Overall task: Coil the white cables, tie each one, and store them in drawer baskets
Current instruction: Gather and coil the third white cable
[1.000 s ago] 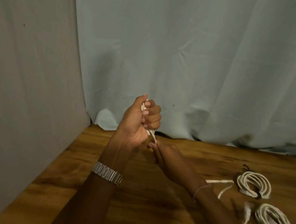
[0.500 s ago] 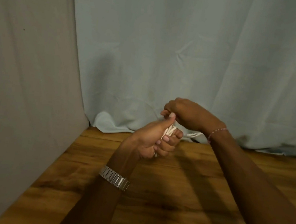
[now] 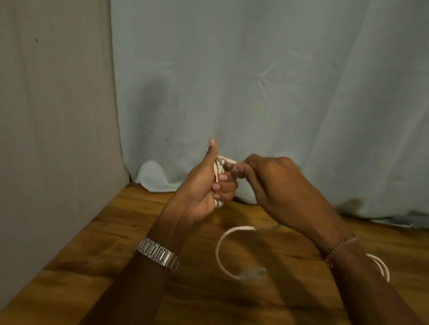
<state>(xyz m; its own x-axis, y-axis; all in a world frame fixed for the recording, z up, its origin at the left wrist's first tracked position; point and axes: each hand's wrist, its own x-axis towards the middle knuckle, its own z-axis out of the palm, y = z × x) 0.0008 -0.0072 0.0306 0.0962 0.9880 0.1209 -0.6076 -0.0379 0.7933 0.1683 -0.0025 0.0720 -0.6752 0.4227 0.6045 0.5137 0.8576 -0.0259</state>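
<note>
On the left, the left hand (image 3: 204, 188) is raised above the wooden table (image 3: 120, 245), its fingers curled round a small bundle of white cable (image 3: 217, 171) with the thumb standing upright; a metal watch (image 3: 159, 254) sits on that wrist. Just to its right, the right hand (image 3: 281, 187) pinches a strand of the same cable at the top of the bundle, seemingly laying on another turn. Below the hands, the cable's loose tail (image 3: 220, 245) curves in an open loop over the table and ends in a blurred plug (image 3: 253, 272). Further right, part of another white coil (image 3: 381, 266) shows on the table behind the right forearm, near the bracelet (image 3: 339, 249); whether it is tied cannot be told.

By my reading, this cable is mid-coil: several turns are gathered in the left hand, but the tail is not yet wound in and no tie is on it. At least one other coil looks already made. No drawer or basket is in view, so storing seems to lie wholly ahead
</note>
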